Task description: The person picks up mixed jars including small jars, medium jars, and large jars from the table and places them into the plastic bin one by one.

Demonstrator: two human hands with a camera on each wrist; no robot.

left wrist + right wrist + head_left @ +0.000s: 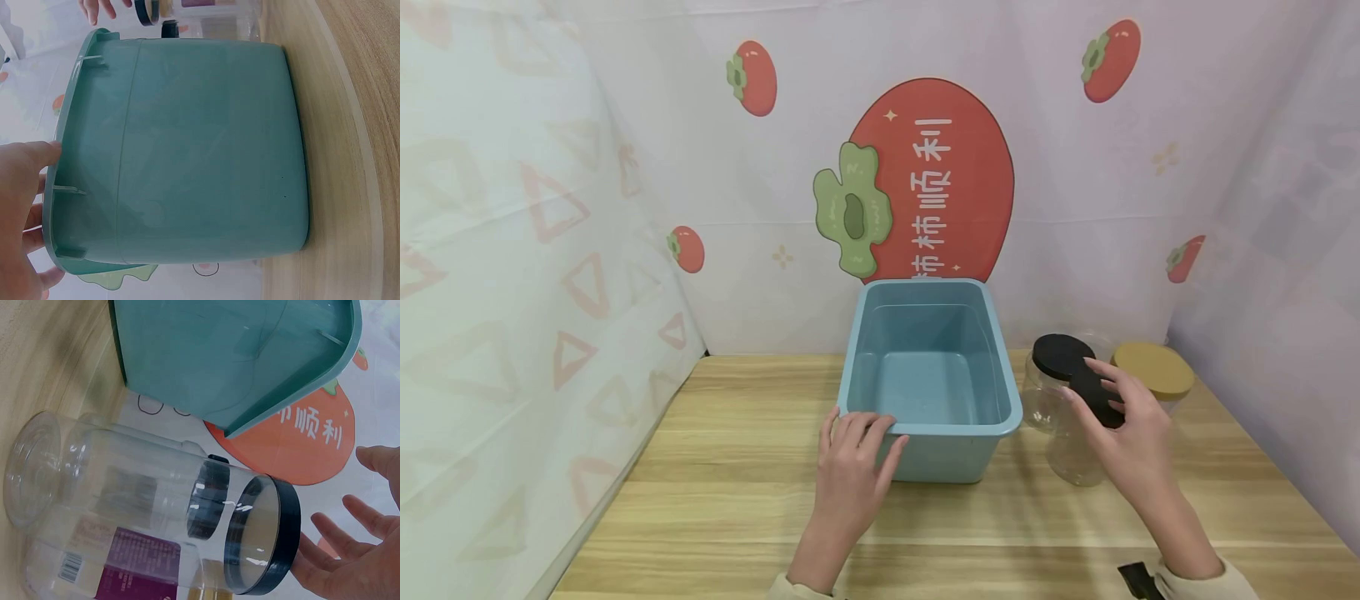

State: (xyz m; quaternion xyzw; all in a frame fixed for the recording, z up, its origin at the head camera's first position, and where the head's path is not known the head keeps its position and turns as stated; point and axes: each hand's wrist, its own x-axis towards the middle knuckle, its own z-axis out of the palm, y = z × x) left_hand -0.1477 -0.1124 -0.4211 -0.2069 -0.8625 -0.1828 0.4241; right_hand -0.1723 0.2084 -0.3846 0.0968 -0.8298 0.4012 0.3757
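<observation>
A blue plastic bin (936, 458) stands upright on the table, its inside bare. My left hand (850, 467) holds its near rim at the left corner, fingers hooked over the edge and thumb against the outside, as the left wrist view also shows. At the right, my right hand (1135, 442) hovers with spread fingers around the black lid (1092, 398) of the nearest clear jar (156, 469). In the right wrist view the fingers sit just beyond that lid; whether one touches it, I cannot tell. The jar stands upright and looks see-through.
Behind the nearest jar are another black-lidded clear jar (1041, 400) and a jar with a mustard-yellow lid (1153, 368). A purple label (140, 565) shows on one jar. A persimmon-printed cloth (1052, 183) hangs behind the wooden table (730, 500).
</observation>
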